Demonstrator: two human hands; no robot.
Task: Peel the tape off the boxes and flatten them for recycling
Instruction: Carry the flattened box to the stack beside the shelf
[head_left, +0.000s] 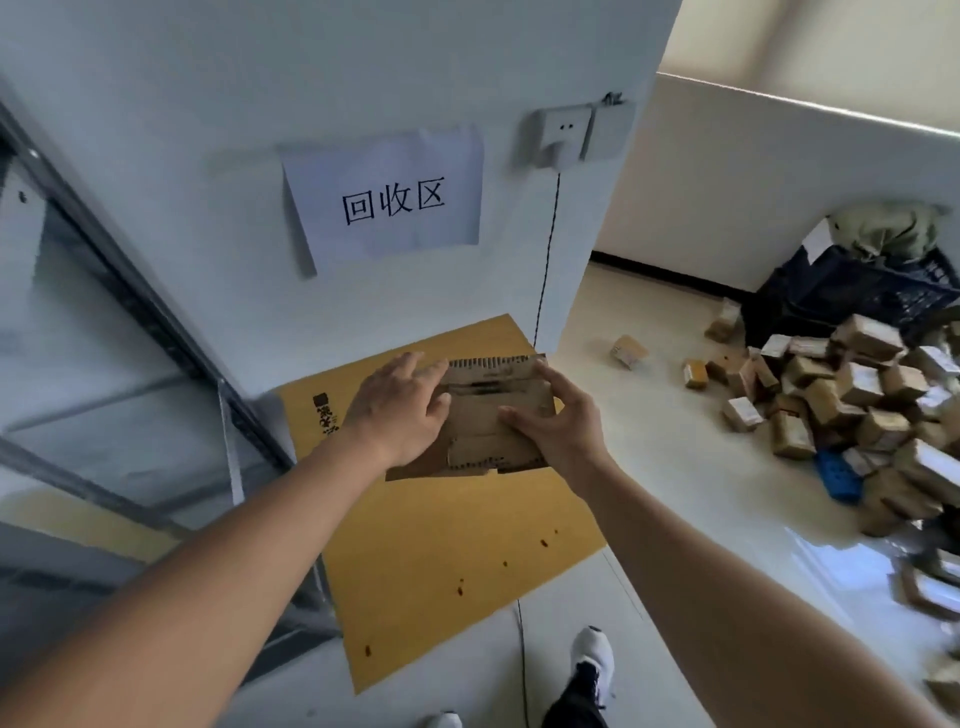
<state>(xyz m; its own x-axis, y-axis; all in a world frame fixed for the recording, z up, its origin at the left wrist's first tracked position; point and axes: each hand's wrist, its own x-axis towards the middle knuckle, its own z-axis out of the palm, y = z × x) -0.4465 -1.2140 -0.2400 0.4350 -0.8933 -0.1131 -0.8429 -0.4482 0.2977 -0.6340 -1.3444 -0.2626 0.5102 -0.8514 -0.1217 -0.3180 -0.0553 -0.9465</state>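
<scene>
Below the paper sign (387, 195) taped to the white wall, a flattened cardboard box (493, 415) is held over a large yellow cardboard sheet (457, 530) lying on the floor at the wall's foot. Left hand (402, 408) lies on the box's left part, fingers straight and close together, pressing on its top face. Right hand (553, 423) grips the box's right edge, thumb across the top and fingers spread along the far side. Right of the sign, a wall socket (563, 135) has a dark cord (545, 270) hanging down from it to the yellow sheet. Well to the right of the sign, a heap of small taped boxes (857, 405) sits on the pale floor beside a dark crate (857, 291). Far below the sign, a black-and-white shoe (589, 662) stands by the sheet's near edge
</scene>
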